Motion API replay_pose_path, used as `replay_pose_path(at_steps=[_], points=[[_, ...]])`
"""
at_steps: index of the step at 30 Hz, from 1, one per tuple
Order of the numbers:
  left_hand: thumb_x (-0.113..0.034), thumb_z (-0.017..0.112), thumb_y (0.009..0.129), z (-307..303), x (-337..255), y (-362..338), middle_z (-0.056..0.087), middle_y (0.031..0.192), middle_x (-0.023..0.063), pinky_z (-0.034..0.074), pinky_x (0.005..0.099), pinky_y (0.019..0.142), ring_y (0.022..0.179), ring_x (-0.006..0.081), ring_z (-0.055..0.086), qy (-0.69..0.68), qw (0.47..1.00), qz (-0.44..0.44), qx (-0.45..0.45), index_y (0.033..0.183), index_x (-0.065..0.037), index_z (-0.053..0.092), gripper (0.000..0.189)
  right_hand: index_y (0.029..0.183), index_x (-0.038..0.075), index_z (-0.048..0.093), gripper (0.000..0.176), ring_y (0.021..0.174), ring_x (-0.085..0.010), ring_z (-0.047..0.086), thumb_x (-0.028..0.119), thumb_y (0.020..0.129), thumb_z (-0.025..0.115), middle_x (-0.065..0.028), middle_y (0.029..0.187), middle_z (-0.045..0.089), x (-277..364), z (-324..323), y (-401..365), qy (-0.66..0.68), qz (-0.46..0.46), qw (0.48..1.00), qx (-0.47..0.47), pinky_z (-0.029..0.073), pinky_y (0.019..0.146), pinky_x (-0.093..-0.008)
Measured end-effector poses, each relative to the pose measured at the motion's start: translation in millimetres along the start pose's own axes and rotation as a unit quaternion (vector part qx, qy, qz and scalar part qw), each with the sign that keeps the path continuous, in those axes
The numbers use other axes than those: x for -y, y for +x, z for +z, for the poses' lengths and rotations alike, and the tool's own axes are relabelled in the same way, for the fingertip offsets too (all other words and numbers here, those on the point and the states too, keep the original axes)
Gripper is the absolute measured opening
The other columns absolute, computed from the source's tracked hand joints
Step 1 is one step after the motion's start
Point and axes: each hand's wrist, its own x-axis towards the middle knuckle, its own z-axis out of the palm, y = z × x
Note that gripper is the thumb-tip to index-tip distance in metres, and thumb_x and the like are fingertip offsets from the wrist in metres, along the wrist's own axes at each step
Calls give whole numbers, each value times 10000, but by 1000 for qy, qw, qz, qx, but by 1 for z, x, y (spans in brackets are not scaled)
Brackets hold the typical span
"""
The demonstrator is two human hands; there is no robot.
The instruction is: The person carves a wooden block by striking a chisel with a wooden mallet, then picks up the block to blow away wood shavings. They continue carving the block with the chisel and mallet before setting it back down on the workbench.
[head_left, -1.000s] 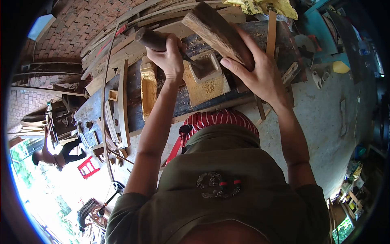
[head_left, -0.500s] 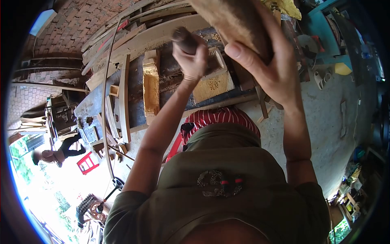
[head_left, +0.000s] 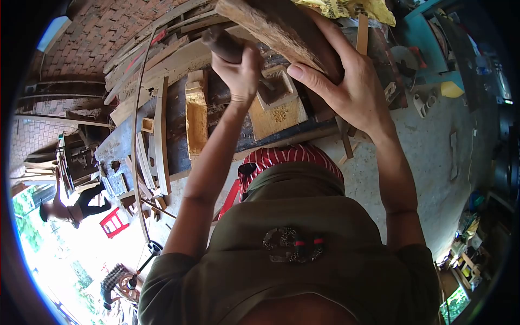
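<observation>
My left hand (head_left: 238, 73) is wrapped around the dark wooden handle of a chisel (head_left: 222, 45), the handle's thick end sticking out above the fist. Below the fist, the narrow metal shaft points into the hollow of a light wooden block (head_left: 277, 120), which has wood chips scattered on its face. Up at the right, my right hand (head_left: 355, 89) grips a thick, rough length of wood (head_left: 281, 38), thumb along its near side. Its far end hangs over the handle's upper right, apart from it in this view.
A second hollowed wooden piece (head_left: 196, 116) lies to the left on the dark workbench (head_left: 176, 146). Long boards (head_left: 161, 135) lie beyond it, and more planks line the back. A yellow sack (head_left: 346, 8) is at the top. A person (head_left: 73, 211) and a red stool (head_left: 114, 222) are far left.
The length of wood in my right hand has come down and left, nearer the chisel handle. My left hand sits slightly further left, and the whole view has shifted a little left.
</observation>
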Motion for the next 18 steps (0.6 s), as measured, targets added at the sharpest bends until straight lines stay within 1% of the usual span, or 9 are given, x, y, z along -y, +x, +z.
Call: replay_pose_path(at_steps=[2, 10, 12, 13, 14, 15, 16, 17, 18], points=[[-10, 629, 820, -6, -7, 4, 600, 680, 54, 481, 251, 464, 521, 110, 579, -15, 999, -42, 31, 889, -5, 491, 155, 1415, 102, 489, 704, 849, -323, 731, 419, 842, 746, -190, 964, 726, -5, -3, -8, -7, 14, 1000, 16, 584, 728, -391], [-60, 675, 798, 1, 2, -20, 618, 749, 20, 497, 235, 589, 639, 73, 589, 33, 999, -7, 3, 890, -7, 542, 170, 1412, 85, 483, 697, 895, -331, 725, 405, 850, 745, -223, 1048, 705, 2, 2, -14, -7, 17, 1000, 25, 577, 775, -383], [-56, 674, 791, -3, 6, -21, 622, 759, 26, 500, 241, 600, 647, 79, 592, 89, 995, 46, 10, 890, -6, 543, 172, 1440, 70, 454, 711, 1226, -282, 582, 374, 866, 741, -181, 1323, 593, 17, -7, -1, 105, 44, 993, 43, 455, 1005, -372], [-53, 673, 785, -2, 7, -22, 625, 769, 31, 503, 247, 610, 655, 85, 596, 140, 985, 96, 17, 890, -6, 543, 173, 1440, 70, 454, 711, 1226, -282, 582, 374, 866, 741, -181, 1323, 593, 22, -9, 7, 105, 44, 993, 41, 455, 1005, -372], [-54, 675, 763, -1, 6, -27, 631, 787, 52, 514, 279, 659, 690, 127, 614, 85, 996, 33, 18, 921, -5, 549, 208, 1462, 25, 389, 750, 1242, -322, 562, 383, 889, 714, -235, 1362, 531, 25, -10, 15, 113, 4, 993, 25, 469, 999, -404], [-54, 675, 763, -2, 12, -29, 631, 787, 52, 514, 279, 659, 690, 127, 614, 84, 996, 33, 20, 921, -5, 549, 208, 1484, -20, 324, 793, 1258, -362, 541, 391, 911, 688, -288, 1401, 468, 28, -10, 20, 120, -36, 992, 9, 483, 992, -437], [-88, 691, 750, -6, 21, -31, 639, 808, 73, 519, 296, 687, 715, 155, 626, 109, 993, 38, 24, 941, 0, 556, 250, 1433, 93, 468, 703, 1136, -291, 643, 363, 850, 753, -190, 1257, 633, 40, -11, 13, 67, -45, 996, -24, 503, 939, -376], [-123, 706, 737, -9, 31, -31, 647, 830, 93, 523, 313, 716, 740, 183, 638, 135, 990, 43, 27, 962, 4, 563, 295, 1433, 93, 468, 703, 1136, -291, 643, 363, 850, 753, -190, 1257, 633, 40, -7, 12, 66, -46, 996, -26, 503, 939, -376], [-202, 735, 719, 17, 32, -33, 659, 903, 145, 531, 342, 746, 796, 226, 658, 247, 948, 183, -84, 1035, 15, 567, 419, 1429, 107, 475, 694, 1078, -299, 669, 346, 842, 759, -198, 1223, 649, 37, -1, 9, -14, 39, 996, 83, 526, 894, -381]])
